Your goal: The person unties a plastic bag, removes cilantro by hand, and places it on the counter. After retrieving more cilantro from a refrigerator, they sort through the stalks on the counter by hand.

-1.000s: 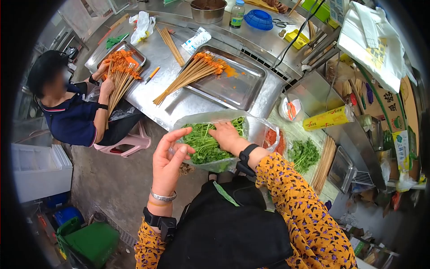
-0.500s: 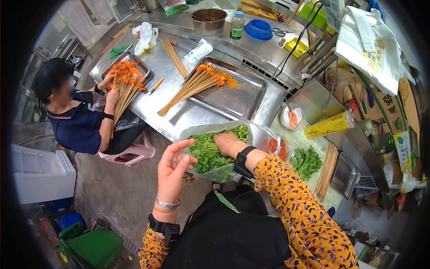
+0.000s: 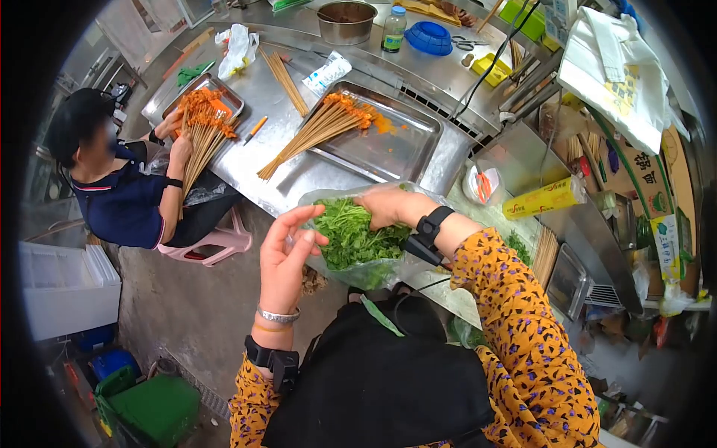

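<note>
Right hand gathers greens inside the bag
The right hand (image 3: pixel 385 205) has slid to the plastic bag's (image 3: pixel 321 196) far rim and closed on the greens (image 3: pixel 355 235), now heaped higher. The left hand (image 3: pixel 287 257) stays spread, fingertips on its near edge, off the steel table's (image 3: pixel 299 179) front edge.

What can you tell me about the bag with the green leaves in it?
The plastic bag is thin, clear and crinkly, stuffed with leafy greens on thin stems. Its top is open, and the right hand reaches in onto the greens. The left hand touches its left edge. It is beside the steel table.
</note>
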